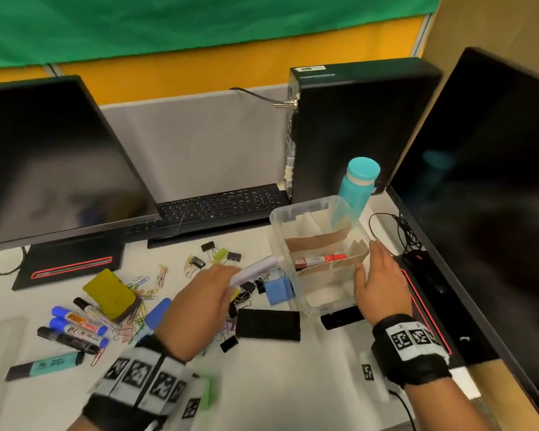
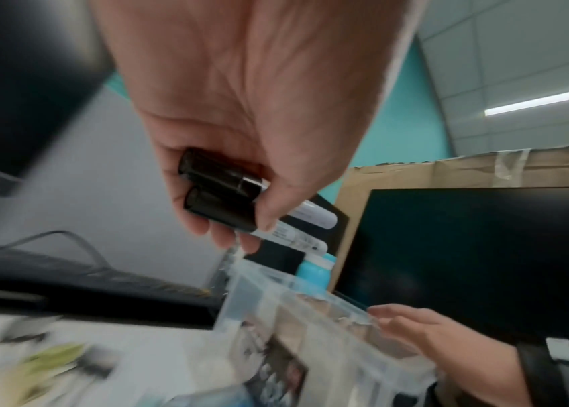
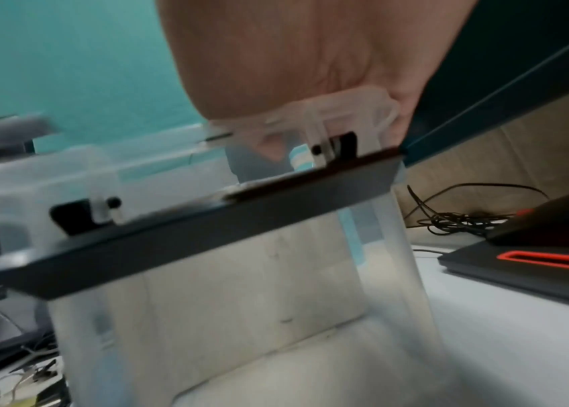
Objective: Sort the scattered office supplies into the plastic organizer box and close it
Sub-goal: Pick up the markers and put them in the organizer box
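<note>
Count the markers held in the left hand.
2 markers, side by side in the left hand: upper marker nearer the palm, lower marker nearer the fingertips, both near the box. Fingers might hide another.

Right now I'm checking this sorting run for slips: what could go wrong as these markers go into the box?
1. The left hand grips two black-capped markers together; one could slide out short of the organizer box.
2. The right hand only rests flat against the box's wall, so a bump might shift it.
3. The red marker already fills one cardboard slot, which may crowd newcomers.
</note>
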The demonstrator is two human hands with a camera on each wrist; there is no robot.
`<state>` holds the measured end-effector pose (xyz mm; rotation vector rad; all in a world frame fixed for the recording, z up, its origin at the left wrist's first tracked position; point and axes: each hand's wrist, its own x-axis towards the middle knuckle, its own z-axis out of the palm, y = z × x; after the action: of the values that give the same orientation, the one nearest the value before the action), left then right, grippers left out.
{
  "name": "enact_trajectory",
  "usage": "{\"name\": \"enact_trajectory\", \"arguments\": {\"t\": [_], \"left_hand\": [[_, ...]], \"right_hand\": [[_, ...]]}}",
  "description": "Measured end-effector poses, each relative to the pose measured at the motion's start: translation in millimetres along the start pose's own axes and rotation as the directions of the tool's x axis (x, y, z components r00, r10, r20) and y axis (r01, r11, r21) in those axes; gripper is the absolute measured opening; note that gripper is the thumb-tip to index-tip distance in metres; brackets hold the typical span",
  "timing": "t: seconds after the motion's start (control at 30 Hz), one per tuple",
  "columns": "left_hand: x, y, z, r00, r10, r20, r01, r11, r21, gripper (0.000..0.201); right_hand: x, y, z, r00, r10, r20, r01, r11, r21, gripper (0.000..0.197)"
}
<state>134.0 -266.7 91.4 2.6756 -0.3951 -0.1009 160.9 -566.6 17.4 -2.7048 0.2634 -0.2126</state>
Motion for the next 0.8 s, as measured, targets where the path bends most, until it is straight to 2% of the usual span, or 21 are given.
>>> {"name": "enact_trajectory", "arguments": {"t": [0.07, 0.13, 0.27, 0.37, 0.5, 0.63, 0.73, 0.8], "left_hand": [[30, 25, 1, 0.998, 0.046, -0.036, -0.044, 0.997, 0.058, 0.03], [62, 48, 8, 0.996, 0.088, -0.006, -0.087, 0.991, 0.104, 0.031], [118, 82, 34, 0.978, 0.123, 0.17, -0.153, 0.972, 0.176, 0.025], [148, 95, 58, 0.937, 0.106, 0.334, -0.181, 0.963, 0.201, 0.029], [165, 96, 74, 0.915, 0.084, 0.394, -0.161, 0.973, 0.166, 0.029], [151, 86, 64, 0.941, 0.159, 0.3, -0.175, 0.984, 0.029, 0.031], [120, 65, 48, 0.957, 0.259, 0.132, -0.251, 0.965, -0.075, 0.031], [88, 44, 38, 0.959, 0.283, 0.029, -0.279, 0.955, -0.105, 0.03]], "right_hand": [[-2, 0, 4, 0.999, 0.012, -0.037, -0.012, 1.0, 0.003, 0.053], [-3, 1, 4, 0.999, 0.02, -0.042, -0.02, 1.0, 0.004, 0.052], [-4, 0, 4, 0.998, 0.024, -0.051, -0.025, 1.0, -0.013, 0.054], [-5, -2, 3, 0.998, 0.029, -0.051, -0.03, 0.999, -0.017, 0.054], [-5, -3, 2, 0.999, 0.015, -0.047, -0.018, 0.998, -0.052, 0.058], [-5, -3, 2, 0.999, 0.018, -0.033, -0.02, 0.998, -0.063, 0.057], [-5, -4, 3, 0.999, 0.025, -0.023, -0.027, 0.996, -0.09, 0.055], [-6, -13, 1, 0.998, 0.029, -0.048, -0.033, 0.995, -0.089, 0.054]]}}
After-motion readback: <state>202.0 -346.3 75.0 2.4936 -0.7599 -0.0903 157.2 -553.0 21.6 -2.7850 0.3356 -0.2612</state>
